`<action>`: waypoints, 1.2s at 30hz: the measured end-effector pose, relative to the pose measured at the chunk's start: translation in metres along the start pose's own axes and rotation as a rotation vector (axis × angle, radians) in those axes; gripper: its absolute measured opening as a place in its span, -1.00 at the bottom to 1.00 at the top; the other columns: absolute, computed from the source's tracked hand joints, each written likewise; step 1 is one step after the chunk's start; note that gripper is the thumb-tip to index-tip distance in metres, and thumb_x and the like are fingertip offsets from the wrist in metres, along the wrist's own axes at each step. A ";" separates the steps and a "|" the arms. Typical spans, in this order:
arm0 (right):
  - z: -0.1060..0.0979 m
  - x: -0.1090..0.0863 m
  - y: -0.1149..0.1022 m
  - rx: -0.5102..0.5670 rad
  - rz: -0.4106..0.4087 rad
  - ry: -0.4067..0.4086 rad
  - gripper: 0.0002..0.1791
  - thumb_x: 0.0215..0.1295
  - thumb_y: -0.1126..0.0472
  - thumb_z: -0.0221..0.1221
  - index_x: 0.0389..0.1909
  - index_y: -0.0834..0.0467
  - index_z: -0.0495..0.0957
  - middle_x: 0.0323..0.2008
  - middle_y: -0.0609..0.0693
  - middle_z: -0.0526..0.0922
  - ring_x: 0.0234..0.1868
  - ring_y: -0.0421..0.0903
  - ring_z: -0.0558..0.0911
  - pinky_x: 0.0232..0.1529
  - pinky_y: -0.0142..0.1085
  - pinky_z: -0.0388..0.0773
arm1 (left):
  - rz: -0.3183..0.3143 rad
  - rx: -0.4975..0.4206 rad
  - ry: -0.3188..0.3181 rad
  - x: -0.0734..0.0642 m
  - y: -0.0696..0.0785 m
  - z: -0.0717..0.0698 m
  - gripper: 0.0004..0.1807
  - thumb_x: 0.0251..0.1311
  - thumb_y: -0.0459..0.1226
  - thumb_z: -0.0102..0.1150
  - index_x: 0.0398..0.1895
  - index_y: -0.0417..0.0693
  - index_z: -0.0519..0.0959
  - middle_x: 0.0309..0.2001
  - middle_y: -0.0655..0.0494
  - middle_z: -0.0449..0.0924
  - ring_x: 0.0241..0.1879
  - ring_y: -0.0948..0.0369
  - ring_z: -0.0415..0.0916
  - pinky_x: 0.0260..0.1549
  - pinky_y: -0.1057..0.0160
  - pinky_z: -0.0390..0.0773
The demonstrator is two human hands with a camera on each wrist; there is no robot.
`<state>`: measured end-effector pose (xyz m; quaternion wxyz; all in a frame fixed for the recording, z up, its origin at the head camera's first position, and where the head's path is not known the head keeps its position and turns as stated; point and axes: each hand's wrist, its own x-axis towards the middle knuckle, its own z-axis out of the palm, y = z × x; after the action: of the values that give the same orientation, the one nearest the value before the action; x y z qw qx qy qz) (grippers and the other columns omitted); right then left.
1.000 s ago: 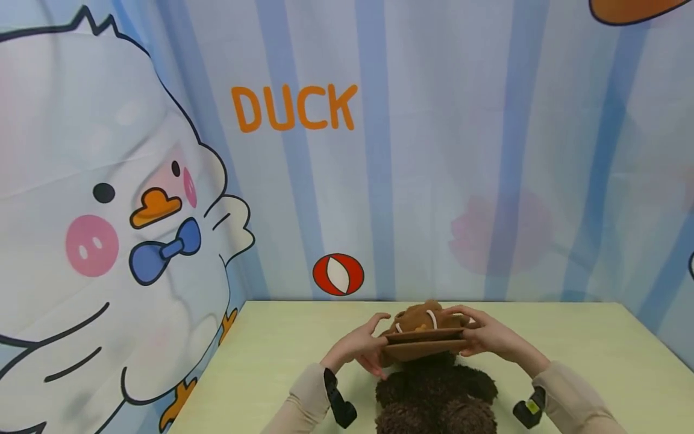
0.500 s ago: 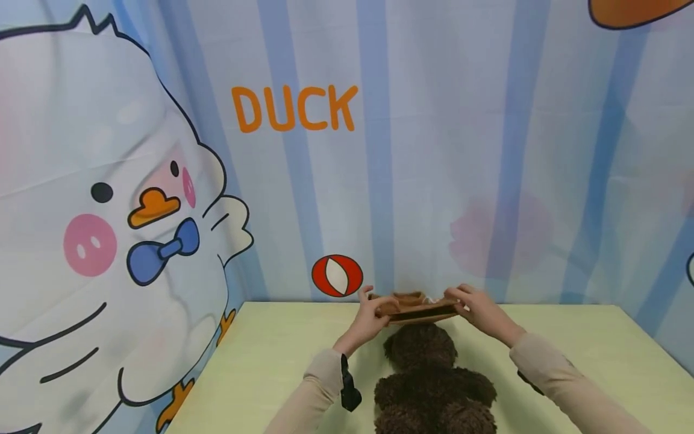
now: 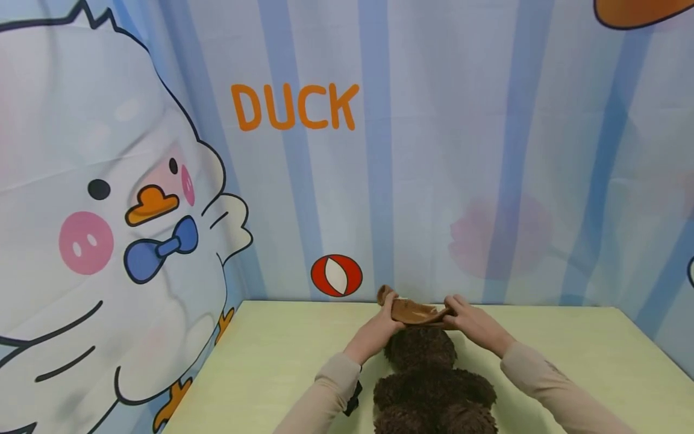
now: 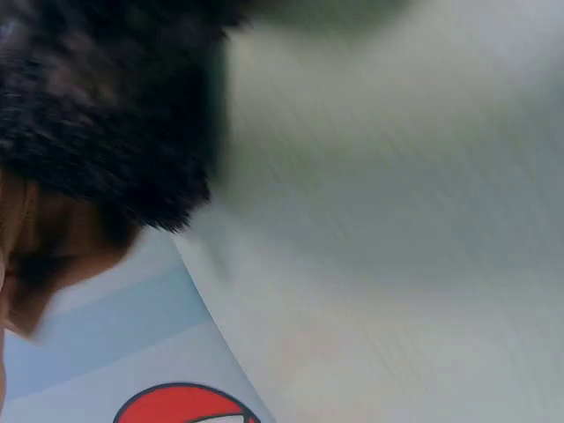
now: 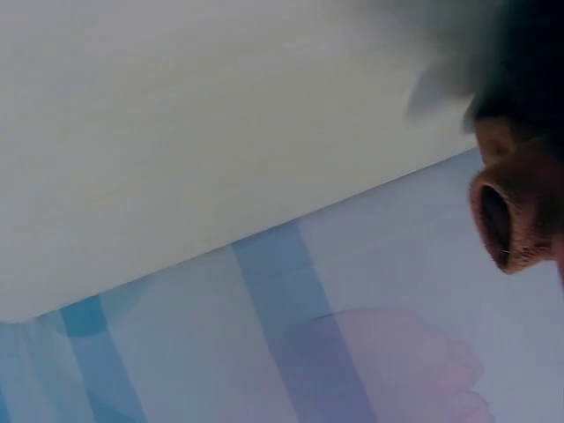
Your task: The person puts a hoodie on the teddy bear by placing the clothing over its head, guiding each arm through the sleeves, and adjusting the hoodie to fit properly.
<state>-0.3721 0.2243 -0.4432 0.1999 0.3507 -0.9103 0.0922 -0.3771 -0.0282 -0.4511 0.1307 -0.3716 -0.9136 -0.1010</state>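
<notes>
One printed backdrop (image 3: 434, 132) fills the upper field, 9 to 3 o'clock, with a pale table (image 3: 287, 361) below it. On the table, at 5 o'clock from frame centre, lies a dark brown plush toy (image 3: 434, 386), head towards the far edge; face not made out. Left hand (image 3: 376, 331) stands at 11 o'clock of the toy's head, right hand (image 3: 479, 322) at 1 o'clock, forearms reaching in from about 7 and 5. Between them, at 12 o'clock against the crown, is a brown garment (image 3: 414, 312). Fingers of both hands are narrow, each pinching one end of its cloth; the wrist views barely catch them, so exact fingertip placement cannot be told. Smallest feature noted: a tube-like end (image 5: 493, 216) of the cloth, at 3 o'clock in the right wrist view, its mouth facing outward. Cannot tell whether the lower edge is around the crown or only touching it. Judgement: step in hand appears to be lining the garment up with the head. Next move would probably call for keeping both grips level, spreading the lower edge and easing it towards 6 o'clock, over the fur.
</notes>
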 end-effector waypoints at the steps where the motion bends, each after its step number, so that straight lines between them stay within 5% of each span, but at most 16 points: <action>1: 0.000 0.000 0.002 -0.015 -0.036 0.003 -0.94 0.28 0.26 0.00 -0.36 0.06 0.31 -0.33 -0.08 0.27 -0.48 -0.30 0.21 -0.54 -0.44 0.16 | 0.022 0.113 0.007 0.000 -0.001 0.003 -0.70 0.25 -0.30 -0.07 0.03 0.07 0.46 0.22 -0.20 0.10 -0.28 0.26 0.51 -0.52 0.46 0.38; 3: 0.001 -0.003 0.006 -0.101 -0.103 0.010 -0.90 0.24 0.34 0.01 -0.25 0.14 0.37 -0.22 -0.01 0.35 -0.40 -0.26 0.34 -0.49 -0.39 0.28 | 0.083 0.366 0.047 -0.001 -0.004 0.010 -0.75 0.23 -0.28 -0.05 -0.07 0.08 0.52 0.28 -0.34 -0.06 -0.29 0.29 0.53 -0.56 0.50 0.35; 7: 0.005 -0.012 0.011 -0.440 -0.225 -0.004 -0.55 0.00 0.46 0.18 -0.01 0.24 0.42 0.07 0.15 0.39 -0.45 -0.15 0.48 -0.55 -0.33 0.35 | 0.049 0.482 0.020 -0.009 -0.012 0.025 -0.76 0.25 -0.22 -0.05 -0.08 0.07 0.55 0.32 -0.30 -0.10 -0.06 0.14 0.48 -0.32 0.37 0.49; 10: 0.013 -0.020 0.011 -0.483 -0.180 -0.146 -0.44 -0.01 0.45 0.19 0.09 0.09 0.42 0.20 0.12 0.32 -0.73 -0.25 0.32 -0.72 -0.39 0.16 | 0.055 0.618 -0.019 -0.015 -0.016 0.034 -0.71 0.24 -0.19 -0.05 0.00 0.23 0.52 0.37 -0.09 -0.12 0.15 0.02 0.29 -0.15 0.22 0.50; 13: 0.020 -0.025 0.010 -0.424 -0.134 -0.231 -0.45 0.01 0.40 0.19 0.10 0.02 0.43 0.22 0.16 0.30 -0.81 -0.29 0.19 -0.76 -0.43 0.08 | 0.066 0.714 -0.072 -0.018 -0.017 0.039 -0.65 0.21 -0.21 -0.02 0.04 0.38 0.46 0.37 0.04 -0.06 0.05 0.10 0.36 -0.25 0.24 0.52; 15: 0.025 -0.026 0.008 -0.380 -0.118 -0.238 -0.52 0.02 0.32 0.22 0.04 0.06 0.47 0.18 0.21 0.32 -0.79 -0.28 0.24 -0.76 -0.43 0.15 | 0.050 0.658 -0.089 -0.018 -0.017 0.040 -0.59 0.20 -0.25 0.00 0.11 0.37 0.40 0.32 0.05 0.05 -0.08 0.17 0.45 -0.34 0.30 0.51; 20: 0.031 -0.023 0.004 -0.254 -0.008 -0.296 -0.56 0.00 0.12 0.26 -0.05 0.18 0.51 0.16 0.32 0.27 -0.65 -0.20 0.45 -0.63 -0.36 0.37 | -0.006 0.207 -0.107 -0.017 -0.020 0.040 -0.45 0.20 -0.42 -0.04 0.24 0.21 0.29 0.16 -0.10 0.24 -0.31 0.24 0.53 -0.57 0.43 0.37; 23: 0.032 -0.022 0.001 -0.249 0.030 -0.311 -0.47 -0.09 0.00 0.31 -0.08 0.18 0.52 0.16 0.34 0.23 -0.57 -0.14 0.50 -0.54 -0.30 0.45 | -0.019 0.060 -0.117 -0.015 -0.021 0.038 -0.50 0.21 -0.40 -0.04 0.22 0.17 0.32 0.00 -0.08 0.29 -0.39 0.29 0.44 -0.61 0.44 0.25; 29: 0.036 -0.021 -0.002 -0.188 0.074 -0.352 -0.36 -0.11 -0.03 0.32 0.00 0.22 0.48 0.17 0.32 0.17 -0.53 -0.13 0.52 -0.51 -0.29 0.46 | 0.020 0.185 -0.123 -0.014 -0.022 0.033 -0.58 0.10 -0.16 0.15 0.09 0.14 0.46 -0.17 0.06 0.28 -0.38 0.36 0.28 -0.47 0.48 0.31; 36: 0.040 -0.019 -0.004 -0.176 0.114 -0.351 -0.41 -0.09 0.05 0.32 -0.02 0.27 0.49 0.10 0.31 0.20 -0.61 -0.14 0.47 -0.58 -0.29 0.42 | 0.015 0.339 -0.181 -0.012 -0.016 0.035 -0.75 0.22 -0.20 0.00 -0.05 0.17 0.53 -0.20 0.04 0.34 -0.45 0.34 0.23 -0.58 0.43 0.25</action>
<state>-0.3686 0.2209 -0.4875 0.0623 0.2903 -0.9541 -0.0394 -0.3857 -0.0369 -0.4895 0.1094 -0.3587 -0.9227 0.0891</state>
